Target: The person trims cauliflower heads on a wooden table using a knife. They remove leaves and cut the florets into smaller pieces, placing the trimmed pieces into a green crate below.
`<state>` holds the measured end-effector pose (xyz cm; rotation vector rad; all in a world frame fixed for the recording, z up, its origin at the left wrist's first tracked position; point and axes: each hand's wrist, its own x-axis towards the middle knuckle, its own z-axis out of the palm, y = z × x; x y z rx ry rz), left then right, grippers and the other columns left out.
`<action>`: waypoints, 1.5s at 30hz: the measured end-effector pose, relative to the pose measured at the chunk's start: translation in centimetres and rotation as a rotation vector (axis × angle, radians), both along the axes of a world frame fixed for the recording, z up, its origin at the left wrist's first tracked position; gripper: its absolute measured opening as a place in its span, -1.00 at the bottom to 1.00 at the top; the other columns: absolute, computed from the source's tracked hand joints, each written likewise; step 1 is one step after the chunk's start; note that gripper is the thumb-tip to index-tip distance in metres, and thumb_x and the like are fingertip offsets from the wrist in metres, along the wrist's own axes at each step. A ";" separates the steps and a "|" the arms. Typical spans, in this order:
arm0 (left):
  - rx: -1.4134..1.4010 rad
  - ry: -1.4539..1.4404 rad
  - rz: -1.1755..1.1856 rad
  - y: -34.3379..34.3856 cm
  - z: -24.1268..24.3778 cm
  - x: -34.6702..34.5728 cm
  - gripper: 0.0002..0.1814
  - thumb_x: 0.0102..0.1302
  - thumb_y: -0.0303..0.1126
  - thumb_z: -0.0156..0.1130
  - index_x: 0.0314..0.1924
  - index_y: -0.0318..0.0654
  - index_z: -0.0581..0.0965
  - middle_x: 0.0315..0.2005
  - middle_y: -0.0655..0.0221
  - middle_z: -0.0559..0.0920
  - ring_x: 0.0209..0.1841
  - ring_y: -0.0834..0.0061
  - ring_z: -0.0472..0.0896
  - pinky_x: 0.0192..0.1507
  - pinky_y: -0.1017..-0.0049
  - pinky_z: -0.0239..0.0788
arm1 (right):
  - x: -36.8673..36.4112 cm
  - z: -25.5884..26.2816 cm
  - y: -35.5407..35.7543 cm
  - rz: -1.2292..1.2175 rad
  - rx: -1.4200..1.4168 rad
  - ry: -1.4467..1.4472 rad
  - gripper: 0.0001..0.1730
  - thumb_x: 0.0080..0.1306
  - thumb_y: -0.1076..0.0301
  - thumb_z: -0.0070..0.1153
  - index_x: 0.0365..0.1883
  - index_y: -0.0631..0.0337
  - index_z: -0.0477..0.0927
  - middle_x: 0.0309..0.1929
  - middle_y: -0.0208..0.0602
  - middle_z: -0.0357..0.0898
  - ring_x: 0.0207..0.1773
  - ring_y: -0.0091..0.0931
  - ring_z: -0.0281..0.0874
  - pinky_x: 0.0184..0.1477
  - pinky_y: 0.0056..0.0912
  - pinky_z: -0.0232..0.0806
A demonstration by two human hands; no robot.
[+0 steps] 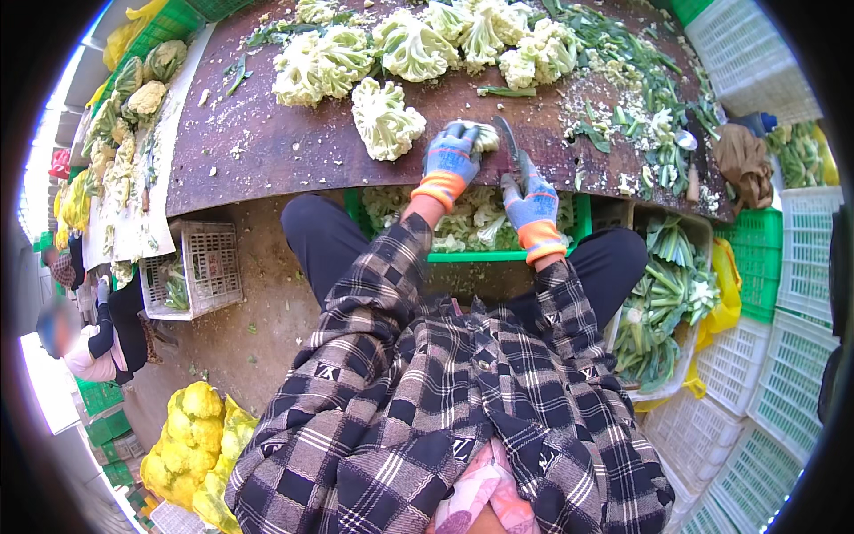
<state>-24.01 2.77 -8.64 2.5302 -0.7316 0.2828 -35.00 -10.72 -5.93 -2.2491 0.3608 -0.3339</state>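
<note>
My left hand [451, 159], in a blue and orange work glove, grips a small cauliflower piece [488, 137] just above the front of the brown table [280, 153]. My right hand [532, 200], gloved alike, is closed around a knife [508, 140] whose blade points away from me, beside that piece. Left of my left hand lies a larger cut cauliflower piece [385, 120]. Below both hands, between my knees, a green crate [467, 256] holds many cauliflower florets [477, 217]. The knife's handle is mostly hidden in my right glove.
More cauliflower pieces [413, 47] line the table's far side. Leaf trimmings [660, 100] and a second knife [692, 183] lie at right. A crate of leaves and stalks [657, 320] stands by my right knee. Yellow net bags [183, 447] sit behind left; a co-worker [93, 347] is at left.
</note>
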 end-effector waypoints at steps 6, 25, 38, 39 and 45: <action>-0.211 0.146 -0.186 0.1 -0.3 0.4 -0.52 -0.07 -0.50 0.21 -0.04 -0.04 0.54 0.06 0.23 0.51 0.03 0.15 0.51 0.08 0.32 0.37 | -0.9 -1.0 0.2 -0.055 -0.029 -0.015 -0.38 0.20 0.20 0.08 0.24 0.11 0.32 -0.06 0.07 0.54 -0.07 -0.10 0.53 -0.03 -0.16 0.36; -0.292 0.272 -0.139 0.3 -0.9 1.7 -0.60 -0.14 -0.55 0.23 -0.17 -0.17 0.57 -0.26 0.18 0.63 -0.20 0.22 0.62 -0.14 0.42 0.46 | 3.8 -2.1 3.9 -0.045 -0.070 0.338 -0.42 0.21 0.27 0.00 0.18 0.31 0.25 -0.23 0.13 0.56 -0.16 -0.04 0.55 -0.12 -0.06 0.39; -0.305 0.327 -0.096 0.2 -1.1 1.7 -0.62 -0.10 -0.53 0.22 -0.16 -0.23 0.59 -0.29 0.22 0.63 -0.27 0.41 0.63 -0.20 0.48 0.45 | 3.4 -3.0 5.3 -0.113 -0.021 0.272 -0.46 0.24 0.22 -0.04 0.13 0.33 0.27 -0.22 0.14 0.54 -0.18 -0.04 0.55 -0.17 -0.06 0.40; -0.298 0.315 -0.097 0.1 -1.0 1.6 -0.63 -0.10 -0.53 0.22 -0.17 -0.23 0.59 -0.30 0.22 0.63 -0.27 0.42 0.63 -0.20 0.49 0.45 | 3.5 -2.9 5.4 -0.120 -0.025 0.283 -0.47 0.24 0.23 -0.04 0.12 0.33 0.27 -0.21 0.14 0.54 -0.18 -0.05 0.55 -0.16 -0.07 0.40; -0.283 0.221 -0.104 0.0 -1.3 1.7 -0.66 -0.09 -0.55 0.23 -0.20 -0.24 0.58 -0.34 0.26 0.63 -0.33 0.49 0.62 -0.23 0.51 0.45 | 3.8 -2.2 5.4 -0.103 -0.165 0.365 -0.57 0.24 0.26 -0.03 0.01 0.35 0.36 -0.28 0.11 0.58 -0.20 -0.04 0.55 -0.18 -0.05 0.38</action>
